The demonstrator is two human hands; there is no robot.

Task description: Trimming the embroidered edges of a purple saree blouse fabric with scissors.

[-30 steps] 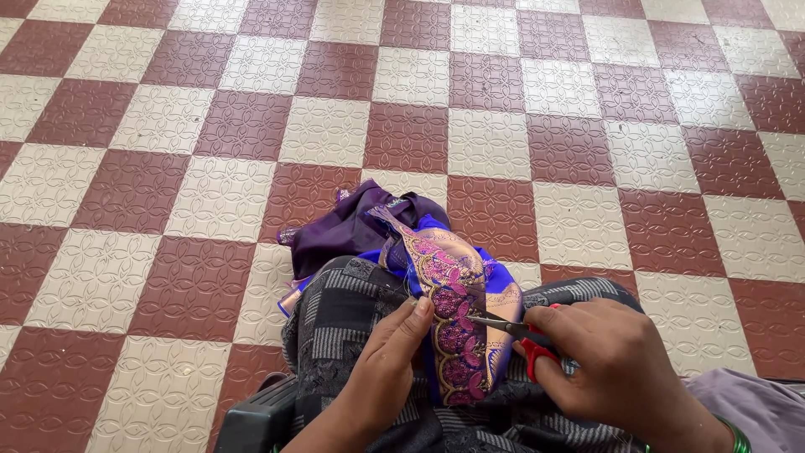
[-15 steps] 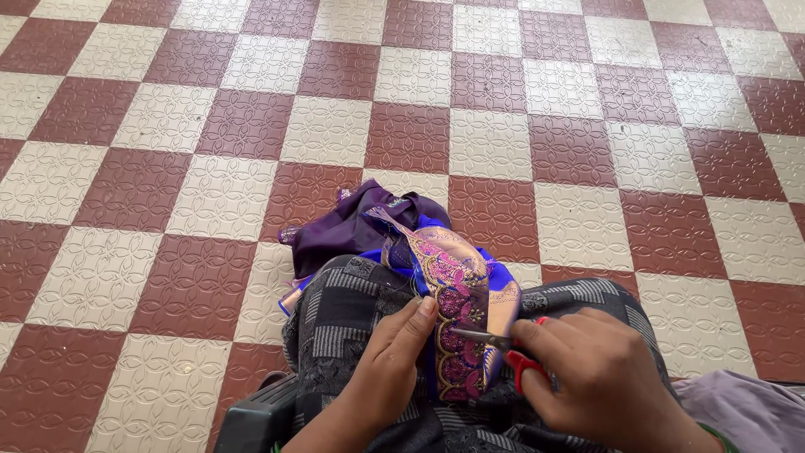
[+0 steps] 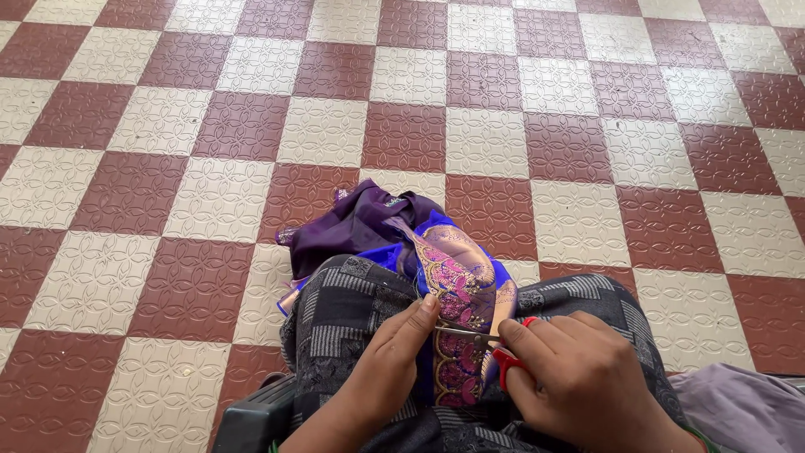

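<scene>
While embroidered border strip (image 3: 459,289) lies on my lap, long axis near-to-far between hands, I see left hand (image 3: 394,352) pinching its left edge, right hand (image 3: 579,377) closed around red-handled scissors (image 3: 482,340), blades touching strip from right. Purple cloth (image 3: 356,226) bunched beyond knees. Red-and-cream chequered tile floor (image 3: 503,126) all around.

A floor (image 3: 503,143) of square tiles in dark red and cream, laid as a checkerboard with a faint embossed pattern on each tile, fills most of the view. A grey and black checked cloth (image 3: 335,327) covers the lap at the bottom. A black moulded edge (image 3: 251,419) shows below it, and pale lilac fabric (image 3: 738,411) lies at the lower right corner.
</scene>
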